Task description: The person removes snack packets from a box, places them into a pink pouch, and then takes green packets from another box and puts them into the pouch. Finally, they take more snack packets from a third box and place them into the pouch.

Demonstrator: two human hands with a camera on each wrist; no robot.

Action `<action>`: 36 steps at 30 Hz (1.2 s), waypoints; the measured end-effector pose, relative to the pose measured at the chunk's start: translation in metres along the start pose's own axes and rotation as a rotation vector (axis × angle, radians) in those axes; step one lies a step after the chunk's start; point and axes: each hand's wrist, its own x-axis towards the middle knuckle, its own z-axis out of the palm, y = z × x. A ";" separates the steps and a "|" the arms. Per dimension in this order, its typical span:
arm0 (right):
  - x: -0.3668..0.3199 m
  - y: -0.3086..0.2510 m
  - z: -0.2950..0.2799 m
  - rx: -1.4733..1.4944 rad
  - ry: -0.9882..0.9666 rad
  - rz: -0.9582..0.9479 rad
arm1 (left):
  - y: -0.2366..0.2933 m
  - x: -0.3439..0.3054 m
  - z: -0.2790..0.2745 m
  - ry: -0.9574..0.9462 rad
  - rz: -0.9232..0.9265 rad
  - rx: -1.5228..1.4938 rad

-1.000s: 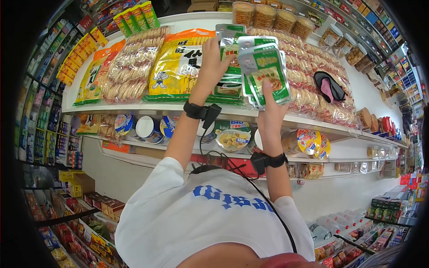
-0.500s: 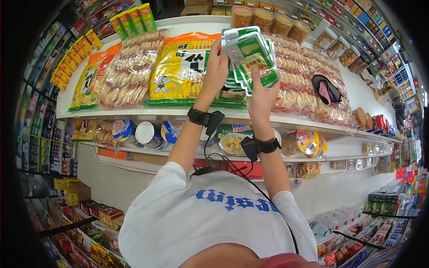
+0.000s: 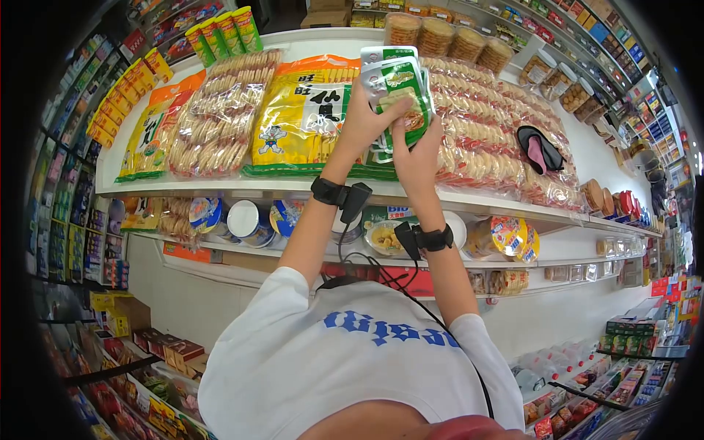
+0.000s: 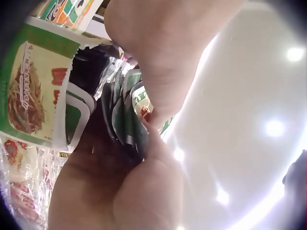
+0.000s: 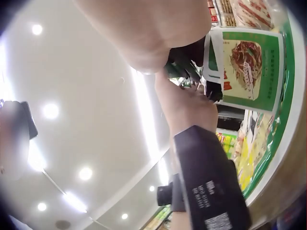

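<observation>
A fanned stack of green and silver food pouches point(image 3: 402, 84) is held up over the shelf between both hands. My left hand point(image 3: 361, 123) grips its left side, with the thumb laid across the front pouch. From below and to the right, my right hand point(image 3: 419, 155) grips the stack, its thumb close to the left thumb. In the left wrist view several pouches show edge-on between the hands, and the back of one pouch point(image 4: 31, 96) carries a noodle-like food picture. A similar back panel point(image 5: 247, 67) shows in the right wrist view.
Yellow rice-cracker bags point(image 3: 304, 117) lie left of the hands, and clear packs of round crackers point(image 3: 477, 125) lie to the right with a black and pink pouch point(image 3: 541, 149) on them. Instant noodle tubs point(image 3: 249, 222) stand on the shelf below. Cracker jars point(image 3: 434, 35) line the back.
The stack has moved left and in toward the left hand, which has gone from beside it to gripping it with the thumb on the front. The right hand has shifted left and lower on the stack.
</observation>
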 end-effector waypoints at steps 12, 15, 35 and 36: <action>-0.005 0.001 0.005 -0.242 0.117 -0.096 | 0.004 -0.006 0.009 0.067 0.063 0.030; -0.002 0.001 -0.001 -0.383 0.118 -0.192 | 0.001 -0.007 0.009 0.087 0.075 0.065; 0.005 0.008 -0.054 0.092 -0.403 0.059 | -0.003 0.011 0.000 0.106 0.263 0.468; 0.004 0.009 -0.053 0.132 -0.387 0.059 | -0.003 0.014 0.001 0.103 0.308 0.521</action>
